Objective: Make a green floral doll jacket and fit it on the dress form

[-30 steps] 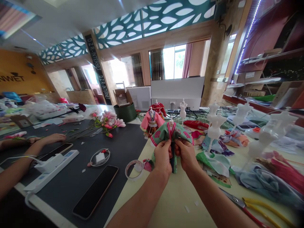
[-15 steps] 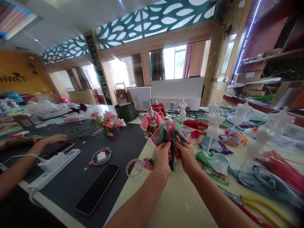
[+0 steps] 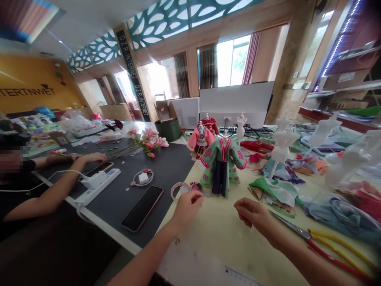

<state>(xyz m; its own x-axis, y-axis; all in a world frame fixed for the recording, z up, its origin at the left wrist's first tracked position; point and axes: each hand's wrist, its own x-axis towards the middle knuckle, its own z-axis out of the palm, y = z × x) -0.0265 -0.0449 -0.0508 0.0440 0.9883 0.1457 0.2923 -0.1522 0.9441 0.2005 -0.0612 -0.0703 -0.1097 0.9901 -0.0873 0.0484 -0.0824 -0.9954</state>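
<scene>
A small green robe (image 3: 207,163) with pink trim and a dark blue front panel hangs on a miniature dress form (image 3: 225,137), upright on the pale table. My left hand (image 3: 189,206) is in front of the robe's lower left, apart from it, its fingers loosely curled with nothing visible in them. To the robe's lower right, my right hand (image 3: 251,214) hovers over the table, fingers bent inward and no object showing. Behind the robe stand a pink outfit (image 3: 202,137) and a red outfit (image 3: 210,124). A tape roll (image 3: 175,191) lies beside my left hand.
Scissors (image 3: 306,234) and fabric pieces (image 3: 275,190) lie at right, near bare white dress forms (image 3: 281,145). A phone (image 3: 143,208), power strip (image 3: 98,186) and flowers (image 3: 149,139) are left. A co-worker's arm (image 3: 64,186) reaches in there. A ruler (image 3: 238,276) lies at the front.
Both hands have let go of the green robe's front panel and drawn back towards me, moving apart. The robe stays on its form. The view has shifted, bringing the co-worker further into sight.
</scene>
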